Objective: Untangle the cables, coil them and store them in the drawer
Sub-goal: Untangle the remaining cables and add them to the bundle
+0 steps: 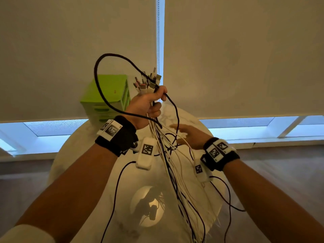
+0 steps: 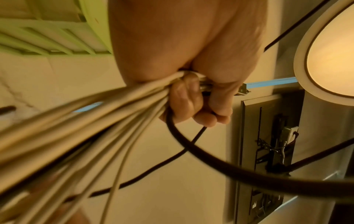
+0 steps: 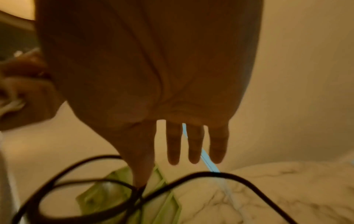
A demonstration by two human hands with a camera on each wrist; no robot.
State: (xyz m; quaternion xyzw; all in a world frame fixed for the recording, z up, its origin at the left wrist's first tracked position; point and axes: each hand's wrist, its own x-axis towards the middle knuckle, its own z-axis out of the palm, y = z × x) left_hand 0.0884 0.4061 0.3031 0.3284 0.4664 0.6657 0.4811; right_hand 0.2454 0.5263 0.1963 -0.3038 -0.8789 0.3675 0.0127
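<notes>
Your left hand [image 1: 145, 106] is raised above the round marbled bench [image 1: 84, 142], fingers clenched around a thick bunch of cables [image 1: 168, 155]. Their plugs [image 1: 149, 83] fan out of the top of your fist toward 12 o'clock, and the white and dark cords hang down from it toward 6 o'clock, past the bench edge. In the left wrist view your fingers [image 2: 184, 100] curl tight around the pale cords [image 2: 86, 128].

One thick black cable [image 1: 100, 88] rises out of the bunch, loops wide toward 10 o'clock, and comes back across your left wrist. A thinner dark cord drops from the fist toward 5 o'clock, passing just in front of your right hand.

Your right hand [image 1: 189, 135] is released, at 4 o'clock from the left hand and lower, with its fingers [image 3: 194, 145] straight and spread, grasping nothing. Whether the fingertips touch the hanging cords, you cannot tell; the hand is blurred.

The green drawer unit [image 1: 107, 97] stands on the bench at 9 o'clock from your left hand, behind the black loop, near the window blinds [image 1: 245, 58]. Its drawers look pushed in.
</notes>
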